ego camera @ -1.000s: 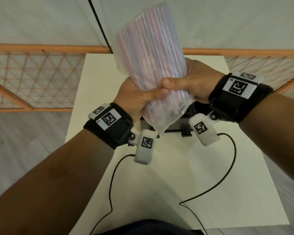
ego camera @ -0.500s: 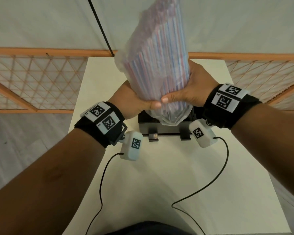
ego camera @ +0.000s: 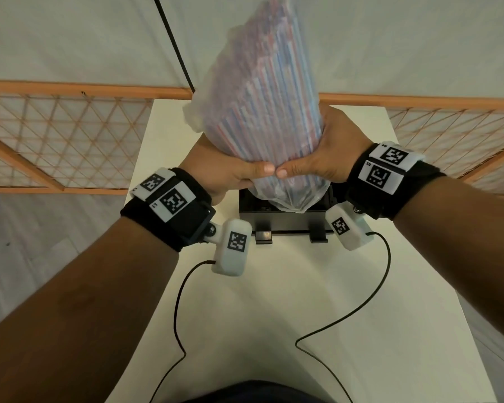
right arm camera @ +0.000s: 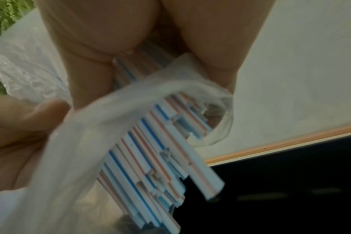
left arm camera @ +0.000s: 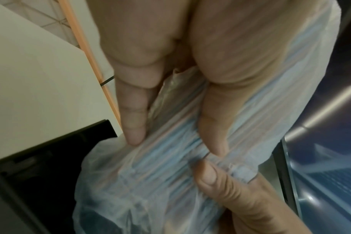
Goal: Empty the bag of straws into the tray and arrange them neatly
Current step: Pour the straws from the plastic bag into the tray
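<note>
Both hands hold a clear plastic bag [ego camera: 262,112] full of striped straws [right arm camera: 160,142]. The left hand [ego camera: 230,173] wraps around one side of the bag and the right hand [ego camera: 326,158] wraps around the other, thumbs almost touching. The bag stands almost upright, open end down, over a black tray [ego camera: 285,219] on the white table [ego camera: 274,315]. Straw ends poke out of the bag's mouth. What lies inside the tray is too dark to see.

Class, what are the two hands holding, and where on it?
Both the left hand and right hand grip the bag of straws near its lower, open end.
</note>
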A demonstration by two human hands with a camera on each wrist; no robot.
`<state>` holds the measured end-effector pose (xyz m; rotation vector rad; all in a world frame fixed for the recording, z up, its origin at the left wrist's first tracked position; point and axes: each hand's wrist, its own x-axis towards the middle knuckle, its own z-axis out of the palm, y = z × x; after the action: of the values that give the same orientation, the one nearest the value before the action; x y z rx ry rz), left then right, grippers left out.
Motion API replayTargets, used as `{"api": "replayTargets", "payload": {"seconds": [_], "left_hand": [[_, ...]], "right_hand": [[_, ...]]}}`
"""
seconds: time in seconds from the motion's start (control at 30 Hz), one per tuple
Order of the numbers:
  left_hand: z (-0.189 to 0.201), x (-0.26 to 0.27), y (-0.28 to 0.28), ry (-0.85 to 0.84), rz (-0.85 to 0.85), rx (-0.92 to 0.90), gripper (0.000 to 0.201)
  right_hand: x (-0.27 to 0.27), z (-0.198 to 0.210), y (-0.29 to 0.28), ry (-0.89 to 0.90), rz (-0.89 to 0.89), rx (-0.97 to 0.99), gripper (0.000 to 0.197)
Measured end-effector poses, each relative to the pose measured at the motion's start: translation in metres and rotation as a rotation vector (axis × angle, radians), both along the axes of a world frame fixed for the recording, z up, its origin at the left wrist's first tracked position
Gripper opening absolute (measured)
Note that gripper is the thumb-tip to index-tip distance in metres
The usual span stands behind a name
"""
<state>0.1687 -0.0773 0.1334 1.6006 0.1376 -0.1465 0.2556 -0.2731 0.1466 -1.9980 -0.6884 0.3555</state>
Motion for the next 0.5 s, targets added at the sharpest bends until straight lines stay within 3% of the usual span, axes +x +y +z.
{"api": "replayTargets", "payload": {"seconds": [0.1, 0.3, 0.37, 0.5], "left_hand": [[-0.005, -0.002, -0.001, 0.012, 0.025, -0.07, 0.053], [-0.018, -0.007, 0.001, 0.045, 0.004, -0.109, 0.094], [-0.017, -0.008, 0.001, 0.056, 0.019, -0.108, 0.089], [-0.016, -0.007, 0.005, 0.107, 0.103, -0.123, 0.059]], "right_hand": [[-0.001, -0.003, -0.001, -0.009, 0.013, -0.025, 0.094], [-0.006, -0.011, -0.002, -0.033, 0.029, -0.068, 0.092], [-0.006, -0.012, -0.004, -0.046, 0.017, -0.066, 0.092], [-0.004, -0.011, -0.006, -0.047, -0.005, -0.083, 0.087]]}}
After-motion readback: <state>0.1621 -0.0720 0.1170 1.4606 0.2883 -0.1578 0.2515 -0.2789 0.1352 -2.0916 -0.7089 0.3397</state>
